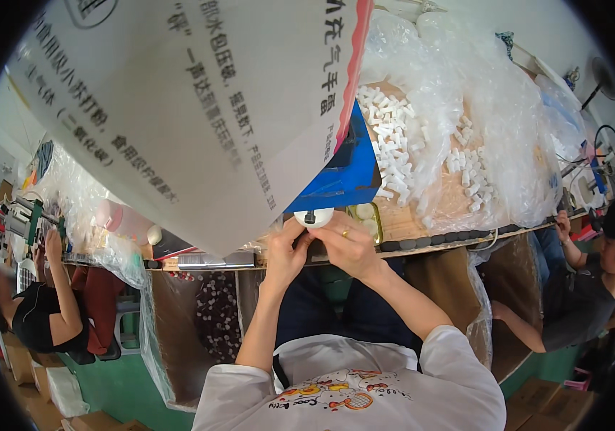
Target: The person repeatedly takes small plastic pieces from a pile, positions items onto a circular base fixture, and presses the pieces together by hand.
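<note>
Left hand (286, 251) and right hand (350, 251) close together, mid-frame, fingers (332, 241) curled inward; both forearms (409, 300) slant up from lower frame.

Fingers (334, 234) at round white piece (322, 217), blue panel (345, 179) beyond, white parts (393, 147) on table (402, 220)

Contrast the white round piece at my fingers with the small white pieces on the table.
The round piece is single; the small pieces are many, heaped on the table. Left hand and right hand are at the round piece; the small pieces lie untouched. Both are white.
</note>
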